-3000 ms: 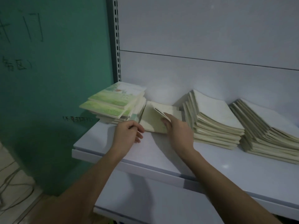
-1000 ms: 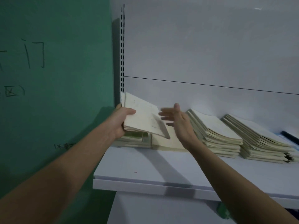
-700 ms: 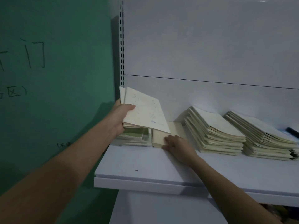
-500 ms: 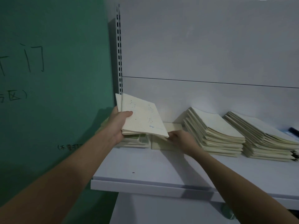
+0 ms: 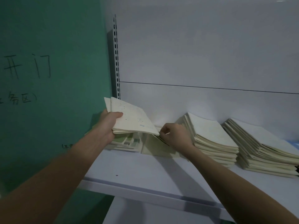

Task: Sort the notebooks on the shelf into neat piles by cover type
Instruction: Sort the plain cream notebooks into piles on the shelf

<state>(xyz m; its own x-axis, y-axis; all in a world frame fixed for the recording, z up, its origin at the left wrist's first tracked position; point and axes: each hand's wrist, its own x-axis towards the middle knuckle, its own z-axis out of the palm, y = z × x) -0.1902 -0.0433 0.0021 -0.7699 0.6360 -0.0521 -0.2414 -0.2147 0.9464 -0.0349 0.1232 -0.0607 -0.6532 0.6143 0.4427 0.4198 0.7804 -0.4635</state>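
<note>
My left hand (image 5: 108,125) grips a small bundle of cream notebooks with speckled covers (image 5: 131,118), held tilted above the shelf's left end. Under it lies a low pile of green-cover notebooks (image 5: 126,143). My right hand (image 5: 175,135) has its fingers curled at the lower right corner of the bundle, just above a cream notebook (image 5: 155,147) lying flat on the white shelf (image 5: 145,172); whether it pinches a cover I cannot tell. Two tall fanned piles of cream notebooks stand to the right, one (image 5: 210,136) next to my right wrist, the other (image 5: 265,147) further right.
A green wall (image 5: 48,78) with dark handwriting closes the left side. A slotted metal upright (image 5: 116,62) runs along the shelf's back left corner, with a white back panel (image 5: 202,54) behind. The shelf's front edge (image 5: 153,193) lies below my forearms.
My left hand lifted the bundle of cream notebooks off the left pile and holds it raised. My right hand dropped to the flat notebook, then rose to the bundle's lower right corner.
</note>
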